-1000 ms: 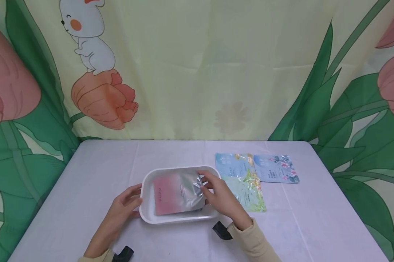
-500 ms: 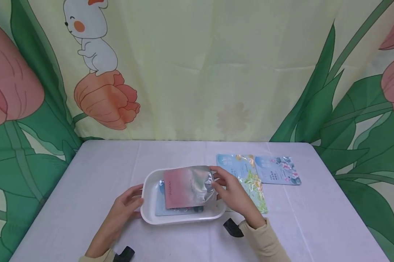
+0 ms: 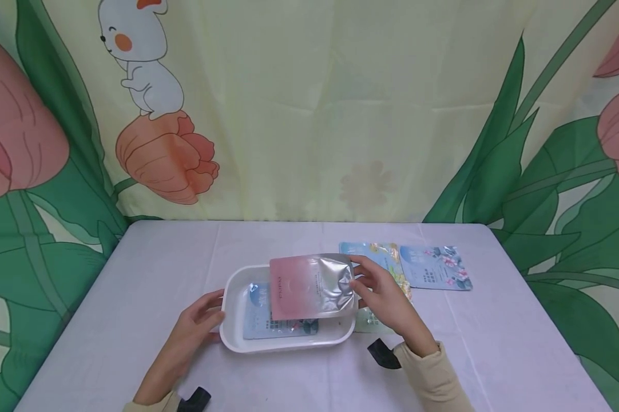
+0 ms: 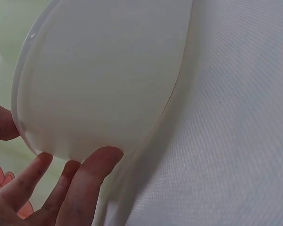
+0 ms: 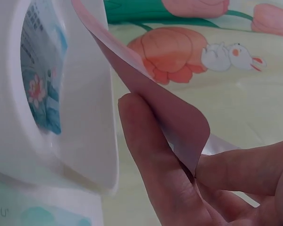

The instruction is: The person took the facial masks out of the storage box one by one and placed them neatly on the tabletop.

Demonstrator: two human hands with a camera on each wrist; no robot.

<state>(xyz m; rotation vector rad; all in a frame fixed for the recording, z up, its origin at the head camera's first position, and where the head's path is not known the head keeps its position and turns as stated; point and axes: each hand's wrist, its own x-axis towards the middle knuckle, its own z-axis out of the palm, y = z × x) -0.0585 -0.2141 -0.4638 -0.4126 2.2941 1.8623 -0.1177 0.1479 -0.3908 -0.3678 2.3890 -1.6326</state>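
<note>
My right hand [image 3: 387, 297] pinches the right end of a pink and silver foil packet [image 3: 295, 286], thumb on one face and fingers on the other. The packet is tilted over the right part of a white tray [image 3: 336, 333]. Seen edge-on in the right wrist view, the packet [image 5: 181, 110] bends slightly. Inside the tray lies a blue flowered packet [image 3: 256, 317], partly covered by the pink one. At the tray's left end, my left hand [image 3: 198, 320] grips it; in the left wrist view the thumb sits at the rim and the fingertips [image 4: 106, 157] press the outer wall.
Right of the tray, a light blue packet [image 3: 358, 248] and a green packet [image 3: 372, 322] lie partly hidden behind the right hand and pink packet. Another blue flowered packet [image 3: 433, 272] lies farther right on the white-covered table [image 3: 170, 252]. A printed curtain [image 3: 299, 131] hangs behind.
My right hand has lifted the pink and silver packet and moved it up and to the right, uncovering the blue packet in the tray. My left hand stays at the tray's left end.
</note>
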